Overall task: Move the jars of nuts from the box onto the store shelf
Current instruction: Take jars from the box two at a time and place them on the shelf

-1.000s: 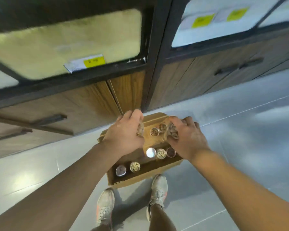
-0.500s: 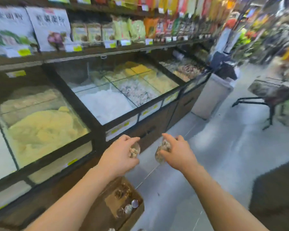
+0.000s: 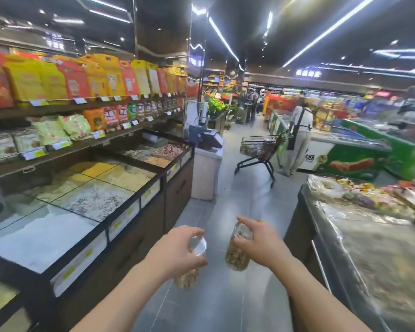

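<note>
Both hands are raised over the grey aisle floor (image 3: 225, 305), each holding a clear jar of nuts. By the left hand (image 3: 175, 252) the left jar (image 3: 189, 267) is gripped near its top, fingers and thumb curled round the clear lid, so that the nut-filled lower part hangs below the palm. By the right hand (image 3: 261, 245) the right jar (image 3: 237, 252) is pinched at its top, with the index finger stretched over the lid and the thumb pressed on the side; the jar is tilted, its base leaning toward the left jar. The two jars are held near each other but apart. The box is not seen.

To the left, glass-covered bulk bins (image 3: 86, 200) of grains and flours are set in a dark wooden counter, with yellow price labels on the front. Above them, store shelves (image 3: 82, 144) are filled with packaged goods, and bright yellow and red bags (image 3: 101, 77) are ranged on the upper tier. To the right, a counter (image 3: 369, 236) covered in clear film is seen, blurred. Farther along the aisle, a beige bin (image 3: 205, 173) is placed at the end of the counter, then a shopping cart (image 3: 259, 149), and beside it a person in an apron (image 3: 297, 137) is stood at a green chest freezer (image 3: 350, 161).
</note>
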A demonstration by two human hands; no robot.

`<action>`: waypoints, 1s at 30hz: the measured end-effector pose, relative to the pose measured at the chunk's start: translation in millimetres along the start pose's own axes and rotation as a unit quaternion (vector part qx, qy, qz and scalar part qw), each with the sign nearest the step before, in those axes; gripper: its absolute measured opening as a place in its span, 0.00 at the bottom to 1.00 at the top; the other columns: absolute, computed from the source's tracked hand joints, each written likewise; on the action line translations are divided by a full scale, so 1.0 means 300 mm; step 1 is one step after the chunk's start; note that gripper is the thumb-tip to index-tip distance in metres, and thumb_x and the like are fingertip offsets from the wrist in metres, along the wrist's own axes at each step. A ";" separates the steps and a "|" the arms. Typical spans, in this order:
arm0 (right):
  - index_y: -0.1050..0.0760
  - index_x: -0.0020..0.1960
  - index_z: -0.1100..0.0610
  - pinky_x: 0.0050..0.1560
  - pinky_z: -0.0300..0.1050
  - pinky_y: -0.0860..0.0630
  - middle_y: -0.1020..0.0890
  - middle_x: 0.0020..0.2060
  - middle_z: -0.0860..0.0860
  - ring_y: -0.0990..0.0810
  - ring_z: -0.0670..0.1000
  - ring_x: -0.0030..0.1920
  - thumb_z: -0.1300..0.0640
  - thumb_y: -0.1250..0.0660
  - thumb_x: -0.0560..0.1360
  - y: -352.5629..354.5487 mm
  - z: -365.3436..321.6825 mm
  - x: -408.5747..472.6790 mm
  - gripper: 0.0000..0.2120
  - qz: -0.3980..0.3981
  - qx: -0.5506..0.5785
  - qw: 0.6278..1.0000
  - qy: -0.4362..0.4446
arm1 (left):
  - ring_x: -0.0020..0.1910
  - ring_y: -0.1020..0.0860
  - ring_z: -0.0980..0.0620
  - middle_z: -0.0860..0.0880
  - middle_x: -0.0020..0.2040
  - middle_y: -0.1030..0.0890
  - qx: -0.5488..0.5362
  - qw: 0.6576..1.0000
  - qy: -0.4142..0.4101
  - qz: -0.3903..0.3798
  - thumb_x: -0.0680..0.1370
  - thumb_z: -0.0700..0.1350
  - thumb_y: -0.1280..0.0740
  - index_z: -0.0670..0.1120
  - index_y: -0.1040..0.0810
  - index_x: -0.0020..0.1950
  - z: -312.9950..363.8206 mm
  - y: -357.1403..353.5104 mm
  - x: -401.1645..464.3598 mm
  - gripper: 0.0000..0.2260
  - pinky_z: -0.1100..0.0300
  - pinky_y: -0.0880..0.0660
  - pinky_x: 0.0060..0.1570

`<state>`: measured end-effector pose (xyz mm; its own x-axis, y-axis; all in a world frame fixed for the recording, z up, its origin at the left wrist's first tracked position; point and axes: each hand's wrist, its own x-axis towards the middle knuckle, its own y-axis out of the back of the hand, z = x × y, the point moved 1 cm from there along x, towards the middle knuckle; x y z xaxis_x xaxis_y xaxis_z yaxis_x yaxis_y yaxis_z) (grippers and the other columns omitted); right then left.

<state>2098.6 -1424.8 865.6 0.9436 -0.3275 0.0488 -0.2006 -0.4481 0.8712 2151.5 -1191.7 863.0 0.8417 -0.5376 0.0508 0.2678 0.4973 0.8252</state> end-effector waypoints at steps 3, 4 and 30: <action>0.31 0.74 0.39 0.61 0.49 0.25 0.24 0.59 0.51 0.24 0.54 0.62 0.43 0.32 0.72 0.157 0.177 -0.078 0.30 0.025 -0.012 0.999 -0.028 | 0.69 0.28 0.57 0.60 0.68 0.27 0.010 0.999 -0.048 -0.023 0.71 0.58 0.25 0.59 0.29 0.73 0.213 -0.096 0.057 0.31 0.57 0.28 0.65; 0.31 0.74 0.39 0.60 0.49 0.25 0.25 0.59 0.51 0.23 0.54 0.61 0.43 0.31 0.72 0.209 0.242 -0.110 0.30 0.032 -0.014 0.999 -0.038 | 0.69 0.28 0.56 0.60 0.68 0.27 0.014 0.997 -0.063 -0.034 0.71 0.58 0.25 0.59 0.29 0.73 0.290 -0.132 0.075 0.31 0.56 0.28 0.66; 0.33 0.75 0.42 0.53 0.49 0.23 0.26 0.65 0.52 0.23 0.56 0.61 0.40 0.31 0.73 1.079 1.595 -1.544 0.32 0.204 -0.087 0.836 -0.502 | 0.61 0.22 0.56 0.55 0.66 0.21 0.017 0.798 -0.510 -0.322 0.71 0.54 0.23 0.53 0.26 0.72 2.129 -1.302 -0.209 0.30 0.61 0.25 0.57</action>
<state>1470.6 -1816.3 891.3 0.0922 -0.9957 0.0004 -0.3280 -0.0300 0.9442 1694.7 -1787.1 896.6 -0.2884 -0.9571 0.0275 0.4626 -0.1141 0.8792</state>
